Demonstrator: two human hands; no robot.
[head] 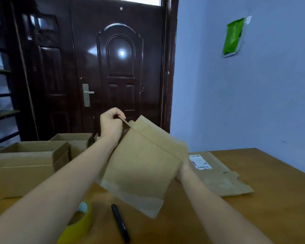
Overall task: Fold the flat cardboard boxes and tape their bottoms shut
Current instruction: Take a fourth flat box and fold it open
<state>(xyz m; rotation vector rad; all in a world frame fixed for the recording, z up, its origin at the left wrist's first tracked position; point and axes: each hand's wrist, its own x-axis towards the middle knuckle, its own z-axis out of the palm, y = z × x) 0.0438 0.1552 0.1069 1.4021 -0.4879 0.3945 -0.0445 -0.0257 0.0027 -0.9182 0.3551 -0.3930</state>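
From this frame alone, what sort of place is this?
Probably a room in a home used for packing: a dark panelled entry door, a wooden table with folded cardboard boxes, and a tape roll.

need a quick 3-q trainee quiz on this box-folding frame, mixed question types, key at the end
1. True or false: the left hand pinches a top flap of the flat box held up over the table.
2. Which lies flat on the table to the right of the held box? A) a cardboard sheet with a white label B) a pair of scissors C) a folded towel
3. Fill in: nearest the camera, beside the black pen, sits a roll of yellow ____.

Key: 1 true; 2 A; 3 tape. Note: the right hand is mostly hidden behind the box's edge.
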